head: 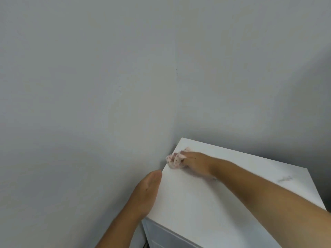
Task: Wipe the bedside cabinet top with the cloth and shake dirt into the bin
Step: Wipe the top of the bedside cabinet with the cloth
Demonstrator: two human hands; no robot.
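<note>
The white bedside cabinet top (pixel 223 197) fills the lower right of the view, set into a corner of two grey walls. My right hand (pixel 194 161) lies on the top near its far left corner and grips a pale pink spotted cloth (pixel 174 159), bunched under the fingers at the left edge. My left hand (pixel 146 192) is held flat and cupped against the cabinet's left edge, just below the top, with nothing in it. A faint grey smudge (pixel 284 179) marks the top near the right side. No bin is in view.
Grey walls (pixel 89 86) meet in a corner right behind the cabinet. The cabinet's front, with drawer edges (pixel 161 237), shows at the bottom. A narrow gap separates the cabinet's left side from the wall.
</note>
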